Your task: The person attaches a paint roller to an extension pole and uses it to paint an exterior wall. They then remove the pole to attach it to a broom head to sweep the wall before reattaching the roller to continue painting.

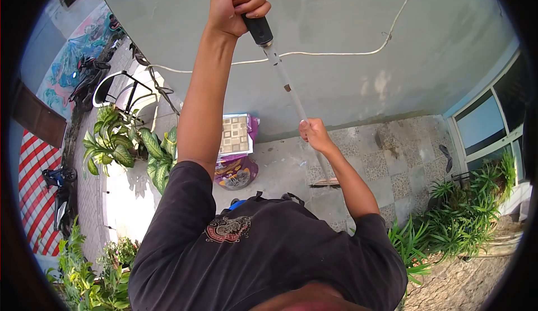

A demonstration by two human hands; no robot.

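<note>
My left hand (240,0), raised at the top of the view, is wrapped round the black grip of a long pole (288,87). Lower down, my right hand (315,134) is closed round the pole's pale shaft. Dark and brown marks show on the shaft between my hands. The pole slants down to the tiled floor, where a flat brownish head (325,182) shows at its lower end. What kind of head it is, I cannot make out.
A grey wall (336,14) with a loose white cable (347,54) stands ahead. Patterned tiles (234,134) sit on a purple sack (235,172) at left. Potted plants (120,143), a chair (126,95), a window (487,120) and green plants (465,210) flank the patio.
</note>
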